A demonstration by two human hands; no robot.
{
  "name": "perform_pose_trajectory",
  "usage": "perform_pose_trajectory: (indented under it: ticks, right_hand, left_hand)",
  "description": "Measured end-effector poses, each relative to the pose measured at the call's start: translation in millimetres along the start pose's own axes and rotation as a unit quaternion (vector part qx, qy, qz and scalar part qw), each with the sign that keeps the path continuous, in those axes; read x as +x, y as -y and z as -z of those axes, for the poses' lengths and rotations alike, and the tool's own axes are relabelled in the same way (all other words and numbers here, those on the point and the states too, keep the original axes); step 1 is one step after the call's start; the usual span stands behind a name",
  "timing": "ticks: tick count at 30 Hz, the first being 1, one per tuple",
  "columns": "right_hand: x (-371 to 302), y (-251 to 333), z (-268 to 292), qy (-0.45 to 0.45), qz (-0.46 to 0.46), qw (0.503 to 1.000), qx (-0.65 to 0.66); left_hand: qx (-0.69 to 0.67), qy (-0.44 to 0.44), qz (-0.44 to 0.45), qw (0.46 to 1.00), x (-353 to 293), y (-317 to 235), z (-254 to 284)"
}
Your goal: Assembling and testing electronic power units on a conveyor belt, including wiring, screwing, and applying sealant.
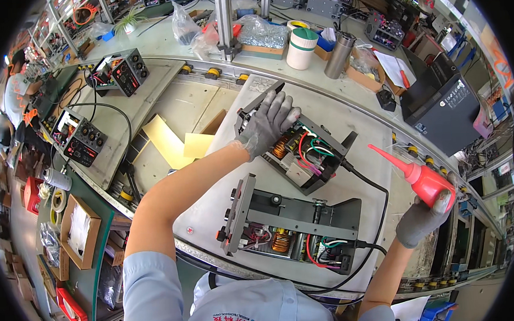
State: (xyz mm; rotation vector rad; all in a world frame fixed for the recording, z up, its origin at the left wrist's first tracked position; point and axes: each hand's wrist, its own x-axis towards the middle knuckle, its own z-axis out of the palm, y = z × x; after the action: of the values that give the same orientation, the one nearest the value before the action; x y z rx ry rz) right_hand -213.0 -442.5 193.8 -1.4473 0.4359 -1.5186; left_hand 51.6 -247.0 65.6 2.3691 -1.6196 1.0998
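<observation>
My left hand (269,124), in a grey glove, reaches over the farther open-cased electrical unit (312,154) and grips it near its front panel. Copper coils and red, green and purple wires show inside that unit. My right hand (424,218), gloved too, is closed round a red squeeze bottle (424,181) with a long tapered nozzle. The bottle is held up to the right of both units, its nozzle slanting up and left. Nearer to me a second open unit (301,225) lies on its side, its knobbed panel facing left. Both rest on a pale work board (218,191).
Black power cords (382,212) run from both units over the board. Two more units (126,73) stand on a board at the left. Beyond the roller rail are a green-lidded tub (302,49), a steel tumbler (340,54) and a dark computer case (446,113). Yellow sheets (172,144) lie left.
</observation>
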Motion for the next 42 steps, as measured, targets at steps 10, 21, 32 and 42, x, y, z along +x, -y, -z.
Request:
perform_pose_trajectory:
  ticks: [10, 21, 32, 42]
  right_hand:
    - [-3.0, -4.8, -0.3, 0.004, -0.025, 0.999, 0.024]
    - [-19.0, 14.2, -77.4, 0.224, 0.083, 0.971, 0.004]
    - [-36.4, -26.1, -168.8, 0.391, 0.21, 0.886, -0.138]
    - [-42.7, -40.9, -187.9, 0.428, 0.235, 0.861, -0.145]
  left_hand:
    - [0.038, -0.05, 0.015, 0.998, 6.6, -1.2, -7.0]
    - [-0.021, 0.08, 0.159, 0.984, -19.8, 7.7, 85.9]
    - [-0.269, 0.152, 0.39, 0.868, -84.7, 25.7, 38.3]
    - [-0.378, 0.112, 0.392, 0.831, -87.1, 29.8, -1.1]
